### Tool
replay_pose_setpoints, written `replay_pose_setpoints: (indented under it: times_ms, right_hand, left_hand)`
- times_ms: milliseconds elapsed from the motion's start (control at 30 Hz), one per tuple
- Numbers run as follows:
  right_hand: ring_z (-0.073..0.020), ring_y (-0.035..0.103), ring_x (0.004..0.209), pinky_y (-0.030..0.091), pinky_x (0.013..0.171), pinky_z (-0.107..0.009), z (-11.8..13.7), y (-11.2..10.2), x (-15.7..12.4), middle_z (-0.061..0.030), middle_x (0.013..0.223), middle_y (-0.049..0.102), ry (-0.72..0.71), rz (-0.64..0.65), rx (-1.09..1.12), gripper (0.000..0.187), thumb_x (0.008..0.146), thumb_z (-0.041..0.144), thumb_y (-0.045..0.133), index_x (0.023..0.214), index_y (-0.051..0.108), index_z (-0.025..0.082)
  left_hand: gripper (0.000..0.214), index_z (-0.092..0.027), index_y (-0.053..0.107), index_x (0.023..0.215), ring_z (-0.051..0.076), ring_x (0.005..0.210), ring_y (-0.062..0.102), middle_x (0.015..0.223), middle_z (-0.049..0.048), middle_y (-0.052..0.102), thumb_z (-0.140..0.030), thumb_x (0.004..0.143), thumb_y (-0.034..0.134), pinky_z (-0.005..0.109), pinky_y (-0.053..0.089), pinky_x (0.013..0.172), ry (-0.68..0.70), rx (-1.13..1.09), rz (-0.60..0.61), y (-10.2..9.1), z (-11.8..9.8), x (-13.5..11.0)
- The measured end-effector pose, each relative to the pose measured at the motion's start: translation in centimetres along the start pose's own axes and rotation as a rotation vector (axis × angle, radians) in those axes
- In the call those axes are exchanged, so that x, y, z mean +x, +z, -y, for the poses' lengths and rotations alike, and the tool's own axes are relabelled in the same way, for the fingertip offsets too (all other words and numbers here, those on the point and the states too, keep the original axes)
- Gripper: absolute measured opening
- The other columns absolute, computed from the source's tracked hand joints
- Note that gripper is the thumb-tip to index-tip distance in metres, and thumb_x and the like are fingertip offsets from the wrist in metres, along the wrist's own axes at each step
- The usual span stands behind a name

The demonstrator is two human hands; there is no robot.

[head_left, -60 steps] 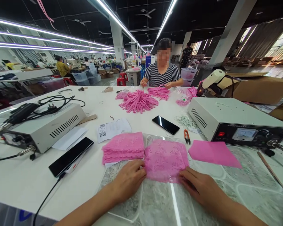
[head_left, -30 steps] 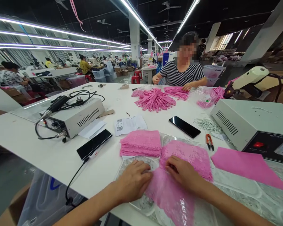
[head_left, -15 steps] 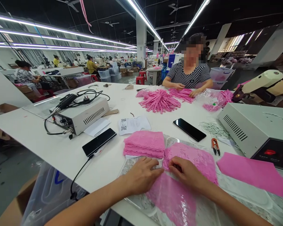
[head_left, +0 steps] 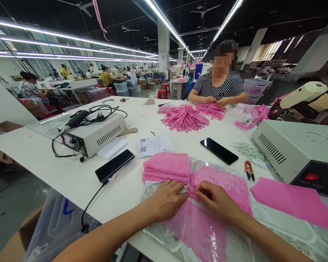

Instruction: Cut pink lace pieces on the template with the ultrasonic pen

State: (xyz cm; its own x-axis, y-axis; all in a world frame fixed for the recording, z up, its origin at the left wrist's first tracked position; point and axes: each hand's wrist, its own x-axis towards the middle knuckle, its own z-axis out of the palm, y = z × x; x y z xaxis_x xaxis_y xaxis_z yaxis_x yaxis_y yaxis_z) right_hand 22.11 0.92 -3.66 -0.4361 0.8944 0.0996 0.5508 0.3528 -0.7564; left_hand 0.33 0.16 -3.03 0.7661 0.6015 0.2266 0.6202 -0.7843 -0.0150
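My left hand [head_left: 169,199] lies palm down on the clear plastic tray [head_left: 153,189], fingers stretched forward just in front of a neat stack of pink lace pieces [head_left: 166,167]. To its right, my right hand [head_left: 214,198] has thumb and forefinger brought together at the left edge of another pink lace pile [head_left: 229,185]; whatever is between the fingertips is hidden. A pink lace piece [head_left: 202,227] spreads below both hands toward me, with shiny clear plastic over it. Flat pink fabric [head_left: 292,200] lies farther right.
Two black phones [head_left: 115,165] [head_left: 219,150] and orange-handled thread snips [head_left: 249,170] surround the work. Grey machine boxes [head_left: 106,133] [head_left: 295,145] stand left and right. Across the table [head_left: 79,189], a person in stripes [head_left: 218,87] handles pink strips [head_left: 184,117].
My hands stay in nearly the same place, the right still pinched. Across the table, the other person's hands have drawn closer together over the pink strips.
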Motion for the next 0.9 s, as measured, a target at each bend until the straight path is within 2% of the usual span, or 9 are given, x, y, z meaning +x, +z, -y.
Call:
replay_pose_setpoints:
  times_ms: [100, 200, 367, 467, 567, 700, 800, 900]
  right_hand:
    - [-0.0167, 0.050, 0.062, 0.037, 0.059, -0.029, 0.3, 0.5, -0.1, -0.0009, 0.072, 0.058, -0.009, -0.008, -0.034, 0.016, 0.086, 0.034, 0.053, 0.077, 0.056, 0.022]
    - [-0.0171, 0.050, 0.062, 0.035, 0.059, -0.030, 0.2, 0.9, 0.0, -0.0012, 0.070, 0.058, 0.007, -0.029, -0.067, 0.013, 0.084, 0.027, 0.053, 0.073, 0.057, 0.021]
    - [-0.0143, 0.049, 0.059, 0.037, 0.059, -0.028, -0.3, 1.0, 0.4, 0.0029, 0.063, 0.053, 0.031, -0.027, -0.018, 0.022, 0.087, 0.033, 0.058, 0.070, 0.056, 0.019]
    - [-0.0144, 0.050, 0.059, 0.039, 0.058, -0.028, -0.1, 0.7, 0.5, 0.0028, 0.062, 0.052, 0.043, -0.039, 0.057, 0.027, 0.087, 0.039, 0.056, 0.068, 0.054, 0.019]
    - [-0.0154, 0.049, 0.058, 0.039, 0.055, -0.029, 0.4, -0.1, 0.6, 0.0016, 0.061, 0.051, 0.080, -0.096, 0.150, 0.027, 0.085, 0.042, 0.050, 0.067, 0.052, 0.021]
    - [-0.0143, 0.047, 0.052, 0.041, 0.050, -0.028, 1.1, -2.5, 0.3, 0.0029, 0.058, 0.048, 0.156, -0.169, 0.283, 0.032, 0.085, 0.050, 0.047, 0.069, 0.047, 0.022]
    - [-0.0149, 0.053, 0.053, 0.047, 0.053, -0.029, 1.4, -4.2, -0.2, 0.0022, 0.058, 0.052, 0.200, -0.210, 0.361, 0.036, 0.086, 0.055, 0.049, 0.071, 0.048, 0.021]
    - [-0.0157, 0.055, 0.052, 0.050, 0.054, -0.030, 1.5, -5.4, -0.7, 0.0022, 0.056, 0.054, 0.212, -0.241, 0.421, 0.042, 0.082, 0.061, 0.054, 0.072, 0.050, 0.021]
  left_hand:
    - [0.019, -0.021, 0.062, 0.106, 0.019, 0.084, 0.056, 0.102, 0.0066, 0.061, -0.021, 0.096, 0.046, 0.031, 0.041, 0.072, 0.000, 0.006, -0.005, 0.1, 0.1, -0.1]
    - [0.018, -0.019, 0.062, 0.102, 0.019, 0.084, 0.056, 0.101, 0.0073, 0.061, -0.020, 0.096, 0.045, 0.031, 0.041, 0.071, 0.005, 0.015, -0.004, 0.0, 0.1, -0.1]
    - [0.021, -0.020, 0.059, 0.110, 0.019, 0.084, 0.056, 0.096, 0.0065, 0.060, -0.020, 0.095, 0.045, 0.030, 0.041, 0.070, 0.057, 0.023, -0.002, -0.4, -0.4, 0.2]
    - [0.016, -0.019, 0.060, 0.100, 0.019, 0.081, 0.055, 0.091, 0.0058, 0.059, -0.018, 0.093, 0.047, 0.030, 0.040, 0.068, 0.061, 0.039, -0.007, 0.0, -0.6, 0.7]
    - [0.013, -0.018, 0.059, 0.093, 0.018, 0.079, 0.054, 0.092, 0.0063, 0.059, -0.017, 0.093, 0.046, 0.030, 0.039, 0.067, 0.058, 0.050, -0.010, 0.4, -0.4, 0.9]
    - [0.013, -0.017, 0.058, 0.091, 0.017, 0.078, 0.053, 0.095, 0.0069, 0.059, -0.018, 0.094, 0.045, 0.030, 0.038, 0.066, 0.059, 0.046, -0.021, 0.2, -0.1, 0.9]
    - [0.016, -0.016, 0.057, 0.086, 0.017, 0.077, 0.053, 0.095, 0.0071, 0.060, -0.017, 0.095, 0.044, 0.030, 0.036, 0.065, 0.076, 0.041, -0.034, -0.3, -0.1, 1.5]
    - [0.016, -0.016, 0.057, 0.089, 0.017, 0.080, 0.053, 0.098, 0.0073, 0.060, -0.018, 0.097, 0.043, 0.030, 0.036, 0.067, 0.125, 0.037, -0.044, -0.8, -0.4, 2.6]
